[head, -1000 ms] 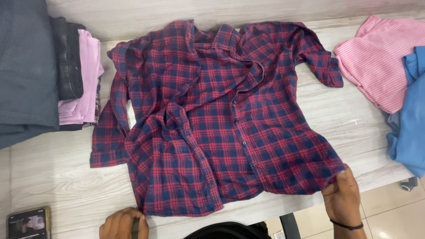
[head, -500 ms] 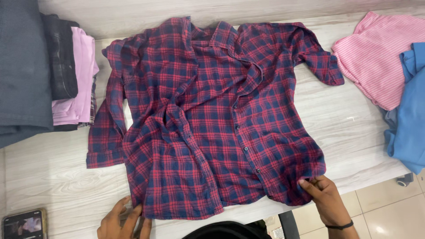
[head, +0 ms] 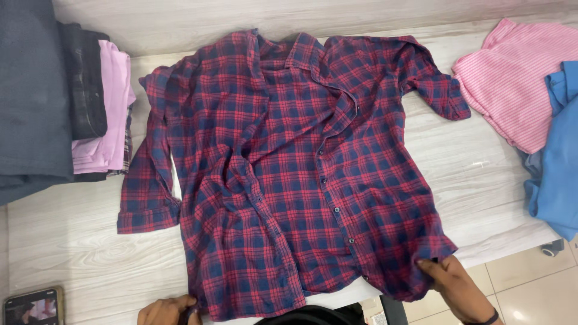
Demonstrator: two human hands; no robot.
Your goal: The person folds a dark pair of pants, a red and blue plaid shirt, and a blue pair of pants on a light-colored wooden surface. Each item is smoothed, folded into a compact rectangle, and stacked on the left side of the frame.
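Note:
A red and blue plaid shirt (head: pixel 289 174) lies spread front-up on a pale wood-grain table (head: pixel 78 253), collar at the far side, sleeves folded in at both sides. Its button placket runs down the middle and the left front panel is rumpled. My left hand (head: pixel 168 311) pinches the shirt's lower left hem corner at the table's near edge. My right hand (head: pixel 459 289), with a dark band on the wrist, grips the lower right hem corner, which hangs just past the table's edge.
A stack of folded clothes, dark grey (head: pixel 30 96), black and lilac (head: pixel 108 108), sits at the left. A pink striped garment (head: pixel 518 78) and a blue one (head: pixel 557 150) lie at the right. A phone (head: pixel 33 307) rests at the near left corner. Tiled floor (head: pixel 530 289) shows at the lower right.
Both hands have pulled the hem toward me, so the shirt lies longer and flatter. My right hand first moved left along the hem, then drew it down past the table's edge.

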